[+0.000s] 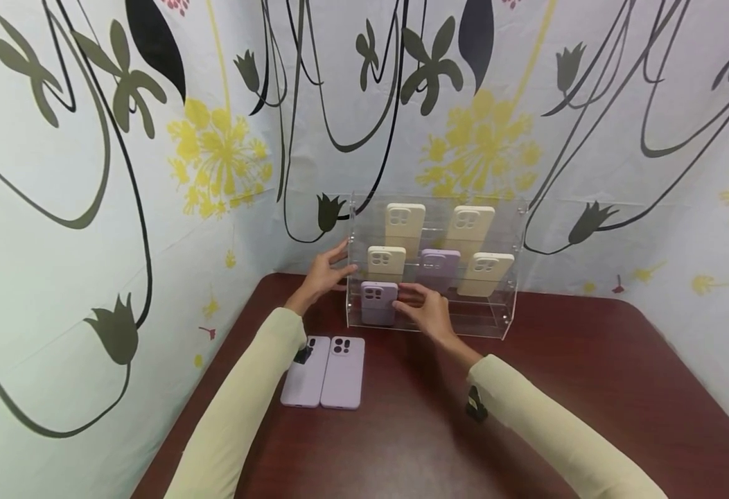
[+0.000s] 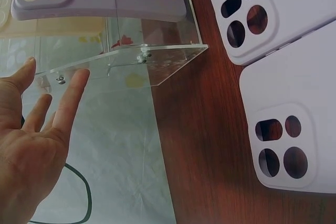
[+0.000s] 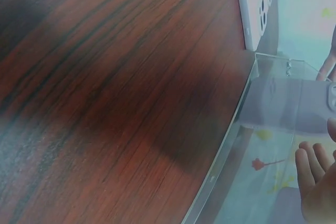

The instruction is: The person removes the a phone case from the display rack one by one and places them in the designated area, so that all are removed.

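- The left hand is released, fingers spread and holding nothing; it lies at the left side of the clear stand, fingertips close to its side panel. Whether they touch the panel, I cannot tell.
- The right hand is also loose, its fingers extended and grasping nothing, just beside the right edge of the bottom lavender case. Contact with that case cannot be made out.
- The bottom lavender case stands on the lowest tier, at the left end of the stand, leaning back slightly, camera cutouts at the top.
- On the middle tier are a cream case at left, another lavender case in the middle and a second cream case at right.
- The top tier carries two more cream cases, set apart from each other.
- Two flat lavender cases lie side by side on the dark red table, in front of the stand's left end, cutouts toward it.
- Pale sleeves cover both forearms.
- Behind the stand hangs a light cloth printed with vines and yellow flowers.
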A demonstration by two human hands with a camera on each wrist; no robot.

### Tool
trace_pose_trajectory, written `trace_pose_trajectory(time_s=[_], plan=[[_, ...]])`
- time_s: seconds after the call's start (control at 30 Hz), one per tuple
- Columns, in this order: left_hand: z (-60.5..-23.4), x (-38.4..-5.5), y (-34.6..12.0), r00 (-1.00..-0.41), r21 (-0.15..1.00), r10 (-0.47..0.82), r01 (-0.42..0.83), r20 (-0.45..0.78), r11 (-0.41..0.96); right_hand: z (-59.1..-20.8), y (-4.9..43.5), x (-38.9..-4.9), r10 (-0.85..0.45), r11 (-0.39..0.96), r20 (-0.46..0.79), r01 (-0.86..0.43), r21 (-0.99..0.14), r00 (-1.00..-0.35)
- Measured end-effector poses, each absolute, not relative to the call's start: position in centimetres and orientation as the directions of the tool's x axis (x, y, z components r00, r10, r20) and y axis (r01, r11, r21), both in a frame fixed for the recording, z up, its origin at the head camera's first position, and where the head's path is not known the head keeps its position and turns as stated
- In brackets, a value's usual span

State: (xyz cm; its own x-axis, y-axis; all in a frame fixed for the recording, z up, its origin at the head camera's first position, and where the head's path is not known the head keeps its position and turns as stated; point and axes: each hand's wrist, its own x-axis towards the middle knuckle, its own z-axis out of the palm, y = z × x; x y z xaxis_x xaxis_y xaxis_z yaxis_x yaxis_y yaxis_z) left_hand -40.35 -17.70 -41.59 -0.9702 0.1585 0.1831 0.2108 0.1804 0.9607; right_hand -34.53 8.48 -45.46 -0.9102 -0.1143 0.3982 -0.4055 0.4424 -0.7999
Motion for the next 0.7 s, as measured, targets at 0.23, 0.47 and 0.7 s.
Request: trace_pose_trajectory(time_s=[0.23, 0.47, 0.7], plan=[[-41.47, -40.2, -17.59, -0.969, 0.961, 0.157, 0.217, 0.191, 0.172, -45.34, 7.72, -34.71, -0.136, 0.391, 0.444, -0.46, -0.798, -0.886], [-41.42, -40.16, -17.5, -0.97, 0.958, 0.155, 0.213, 0.185, 0.191, -45.2, 7.47, -34.65, -0.109, 0.406, 0.442, -0.445, -0.798, -0.891], [-41.49, -40.23, -17.68, -0.97, 0.957, 0.161, 0.215, 0.184, 0.197, -45.01, 7.57, -34.86, -0.111, 0.422, 0.455, -0.456, -0.783, -0.884]])
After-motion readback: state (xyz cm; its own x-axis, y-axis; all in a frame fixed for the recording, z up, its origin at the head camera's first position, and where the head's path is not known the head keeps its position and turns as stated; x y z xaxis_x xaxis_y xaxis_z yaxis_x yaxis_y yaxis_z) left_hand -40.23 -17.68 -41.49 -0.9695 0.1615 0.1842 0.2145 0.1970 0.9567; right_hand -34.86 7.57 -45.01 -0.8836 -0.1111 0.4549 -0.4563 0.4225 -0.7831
